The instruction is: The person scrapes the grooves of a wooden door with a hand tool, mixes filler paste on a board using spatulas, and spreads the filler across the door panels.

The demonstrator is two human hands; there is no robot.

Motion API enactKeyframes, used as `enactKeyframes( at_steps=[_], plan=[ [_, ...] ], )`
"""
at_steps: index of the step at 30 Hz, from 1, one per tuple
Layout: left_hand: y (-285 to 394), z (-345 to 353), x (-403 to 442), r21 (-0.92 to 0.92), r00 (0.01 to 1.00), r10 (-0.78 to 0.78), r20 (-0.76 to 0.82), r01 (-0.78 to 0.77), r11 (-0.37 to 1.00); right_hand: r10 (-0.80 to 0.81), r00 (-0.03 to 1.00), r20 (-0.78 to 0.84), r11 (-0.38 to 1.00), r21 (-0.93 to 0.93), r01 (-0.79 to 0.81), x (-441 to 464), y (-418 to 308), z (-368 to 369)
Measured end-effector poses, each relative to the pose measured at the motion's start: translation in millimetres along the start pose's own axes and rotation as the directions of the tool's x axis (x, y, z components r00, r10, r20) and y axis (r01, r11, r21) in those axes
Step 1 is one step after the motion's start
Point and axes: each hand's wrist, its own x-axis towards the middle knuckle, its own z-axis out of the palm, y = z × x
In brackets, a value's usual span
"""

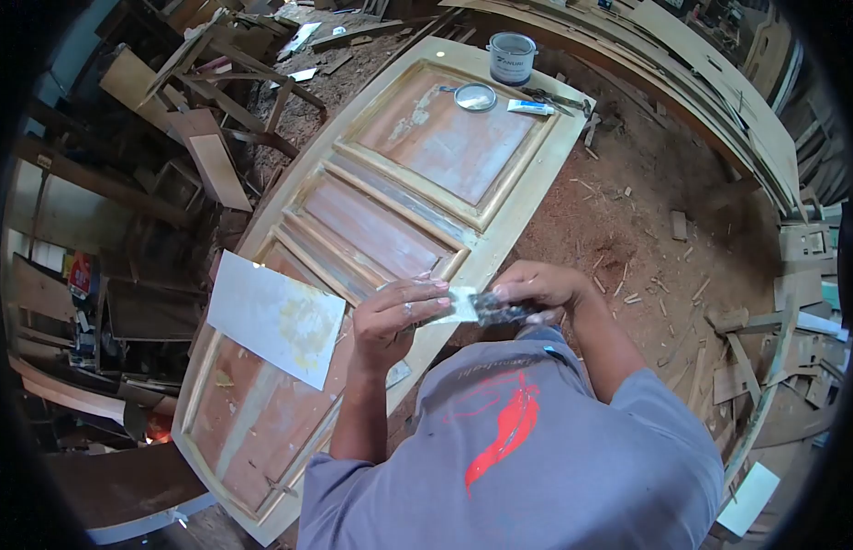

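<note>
My left hand (pixel 399 316) is closed on a small pale flat piece (pixel 462 305), its fingers pressed along the near edge. My right hand (pixel 537 286) grips a dark, smeared tool that looks like a putty knife (pixel 496 310), its end meeting the pale piece. Fingers hide part of both. Both hands are in front of my chest, over the near edge of a panelled wooden door (pixel 486 252). White patches mark the door's panels. A white sheet (pixel 252 307) with a yellowish smear lies across the door, left of my left hand.
At the door's far end stand a paint can (pixel 512 60), a round lid (pixel 475 96), a blue-and-white tube (pixel 530 107) and dark pliers-like tools (pixel 557 99). Wood scraps and shavings litter the floor (pixel 628 238). Boards (pixel 720 82) are stacked at the right; wooden frames (pixel 238 92) stand at the left.
</note>
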Motion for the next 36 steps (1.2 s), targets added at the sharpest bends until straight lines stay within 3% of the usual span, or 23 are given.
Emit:
enactKeyframes(
  at_steps=[3,4,7,8,11,12,13,14,15,16,17,19,21,22,25,26,29,30,31,33,35,36],
  plan=[
    [-11.8,-15.6,-17.9,-0.135,0.961,-0.094,-0.26,0.061,0.989,0.096,0.992,0.081,0.925,-0.376,-0.058,-5.1,-31.7,-13.7],
    [-10.8,-27.9,-16.6,-0.001,0.957,-0.019,-0.291,0.019,1.0,-0.019,0.995,0.1,0.883,-0.464,0.064,1.0,-25.4,-15.1],
    [-1.4,-42.0,-14.8,0.087,0.986,-0.005,-0.167,0.02,0.996,-0.132,0.964,-0.229,0.99,-0.085,0.115,-0.3,-49.4,14.9],
    [-1.5,-42.6,-16.7,0.028,0.987,-0.042,-0.156,0.047,0.999,-0.181,0.932,-0.314,0.975,0.069,0.213,2.2,-56.6,26.6],
    [-1.2,-43.3,-28.3,-0.134,0.972,-0.095,-0.216,0.067,0.989,-0.149,0.985,-0.09,0.983,-0.117,0.138,38.3,-15.4,8.9],
    [-4.9,-43.2,-39.2,-0.154,0.928,-0.143,-0.344,0.094,0.984,0.082,0.996,0.033,0.884,-0.464,-0.058,47.6,-23.0,15.8],
    [-9.7,-46.7,-46.2,-0.126,0.857,-0.165,-0.488,0.118,0.985,0.082,0.996,-0.024,0.665,-0.744,-0.073,51.8,-35.7,36.8],
    [-11.8,-53.8,-54.7,-0.2,0.786,-0.263,-0.56,0.18,0.963,0.016,0.991,-0.134,0.38,-0.916,-0.13,73.3,17.0,19.9],
    [-14.7,-60.0,-66.9,-0.278,0.696,-0.35,-0.627,0.22,0.935,0.071,0.964,-0.257,0.534,-0.806,-0.254,85.6,25.5,16.6],
    [-27.9,-58.8,-89.2,-0.379,0.649,-0.448,-0.615,0.255,0.889,0.158,0.913,-0.376,0.654,-0.654,-0.382,97.6,32.0,15.8],
    [-41.7,-54.2,-106.8,-0.488,0.605,-0.541,-0.584,0.271,0.829,0.087,0.916,-0.392,0.68,-0.648,-0.343,108.4,53.9,14.2],
    [-39.1,-38.1,-125.1,-0.894,0.422,-0.827,-0.372,0.075,0.441,-0.056,0.894,-0.444,0.735,-0.624,-0.264,138.7,112.7,7.2],
    [-61.7,-10.2,-177.3,-0.961,0.287,-0.922,-0.259,0.018,0.276,-0.092,0.891,-0.444,0.846,-0.507,-0.165,168.2,152.5,15.0],
    [-73.0,3.3,-203.1,-0.983,0.226,-0.957,-0.183,-0.016,0.184,-0.21,0.883,-0.419,0.708,-0.689,-0.158,185.0,178.7,6.7],
    [-76.3,26.2,-244.3,-0.992,0.111,-0.986,-0.122,-0.049,0.117,-0.375,0.852,-0.364,0.485,-0.861,-0.154,212.8,190.6,14.8],
    [-73.2,32.4,-254.7,-0.99,0.119,-0.984,-0.13,-0.072,0.122,-0.319,0.861,-0.395,0.43,-0.87,-0.24,216.1,187.9,16.0],
    [-68.8,32.5,-266.1,-0.991,0.085,-0.992,-0.095,-0.1,0.086,-0.695,0.653,-0.299,0.177,-0.952,-0.248,205.0,149.3,58.7],
    [-71.5,32.2,-270.6,-0.993,0.108,-0.988,-0.113,-0.057,0.108,-0.663,0.682,-0.309,0.153,-0.948,-0.28,204.7,146.7,63.1],
    [-68.6,26.9,-266.5,-0.992,0.109,-0.986,-0.125,-0.016,0.124,-0.549,0.765,-0.337,0.381,-0.915,-0.13,206.1,137.5,75.3],
    [-66.5,23.0,-256.1,-0.989,0.119,-0.985,-0.124,0.069,0.133,-0.306,0.906,-0.291,0.785,-0.616,0.067,210.9,127.1,103.6],
    [-79.4,33.3,-261.1,-0.879,0.17,-0.969,-0.179,0.415,0.236,-0.059,0.985,-0.163,0.971,-0.238,0.018,215.6,142.1,120.1],
    [-90.0,35.4,-272.5,-0.733,0.213,-0.964,-0.157,0.629,0.258,-0.054,0.982,-0.18,0.932,-0.361,-0.015,214.8,136.8,127.6]
  ],
)
